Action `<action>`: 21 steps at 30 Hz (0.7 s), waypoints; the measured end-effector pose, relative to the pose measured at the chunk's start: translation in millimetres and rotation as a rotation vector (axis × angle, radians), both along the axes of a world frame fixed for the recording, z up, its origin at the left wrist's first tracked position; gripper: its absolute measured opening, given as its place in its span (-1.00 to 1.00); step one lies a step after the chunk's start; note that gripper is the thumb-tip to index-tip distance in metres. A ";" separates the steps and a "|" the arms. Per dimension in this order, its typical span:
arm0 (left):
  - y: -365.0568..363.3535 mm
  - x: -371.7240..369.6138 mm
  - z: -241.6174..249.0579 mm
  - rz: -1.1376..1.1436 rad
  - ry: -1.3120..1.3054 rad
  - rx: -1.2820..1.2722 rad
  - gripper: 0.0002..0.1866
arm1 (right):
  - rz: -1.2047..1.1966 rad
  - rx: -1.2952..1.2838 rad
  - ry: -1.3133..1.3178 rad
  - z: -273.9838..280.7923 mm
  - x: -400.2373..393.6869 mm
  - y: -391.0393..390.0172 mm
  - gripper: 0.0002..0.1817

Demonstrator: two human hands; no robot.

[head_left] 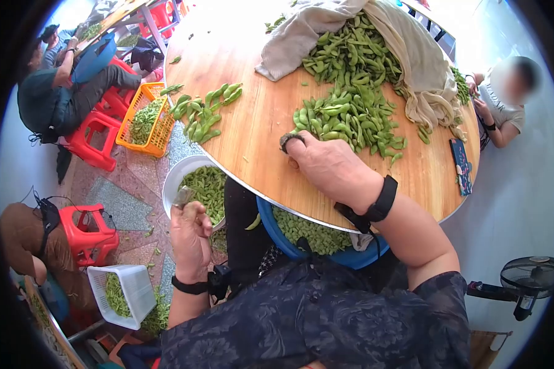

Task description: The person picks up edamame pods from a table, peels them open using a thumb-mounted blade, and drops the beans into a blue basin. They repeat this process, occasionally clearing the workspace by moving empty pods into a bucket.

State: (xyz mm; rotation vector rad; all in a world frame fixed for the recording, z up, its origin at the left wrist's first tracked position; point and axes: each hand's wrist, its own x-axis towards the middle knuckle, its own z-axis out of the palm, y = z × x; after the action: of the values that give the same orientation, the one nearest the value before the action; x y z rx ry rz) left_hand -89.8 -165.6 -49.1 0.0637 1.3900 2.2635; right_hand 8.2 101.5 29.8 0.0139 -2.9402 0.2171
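My left hand is raised beside the white bucket of green pods, left of the table edge. Its fingers are loosely bent and apart, and a greyish cover or piece sits at a fingertip. My right hand rests on the round wooden table, just below the pile of green soybean pods. Its fingers are curled under, with a dark band around one; what they hold, if anything, is hidden. Under the table edge, near my lap, stands a blue tub of shelled green beans.
A pale cloth partly covers the pile. Loose pods lie at the table's left, a dark patterned phone-like object at its right. Around are red stools, a yellow basket, a white basket, a fan and other people.
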 end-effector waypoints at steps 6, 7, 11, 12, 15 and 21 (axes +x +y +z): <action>14.4 19.8 17.9 -0.420 -0.016 -0.072 -0.66 | 0.045 -0.192 0.217 16.3 14.0 0.3 -0.83; 23.0 21.2 24.3 -0.606 -0.058 -0.049 -0.60 | 0.082 -0.164 0.231 27.9 22.4 -7.6 -0.78; 72.3 40.1 34.3 -0.951 -0.382 0.185 -0.53 | 0.160 -0.294 0.132 21.0 68.1 -25.0 -0.70; 81.3 45.8 33.7 -1.049 -0.482 0.265 -0.55 | 0.180 -0.312 0.075 20.1 79.5 -29.0 -0.68; 94.7 56.8 42.0 -1.070 -0.453 0.246 -0.67 | 0.107 -0.537 0.080 12.8 103.0 -32.5 -0.66; 102.5 79.7 32.6 -1.136 -0.106 0.028 -0.82 | -0.406 -0.998 0.229 1.0 140.5 -40.2 -0.76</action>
State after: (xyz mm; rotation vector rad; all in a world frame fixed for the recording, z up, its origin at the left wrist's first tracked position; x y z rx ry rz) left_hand -10.2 -63.1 -16.5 0.5727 0.8824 1.2947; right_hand 148.7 61.3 30.8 -0.6272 -2.2326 1.4325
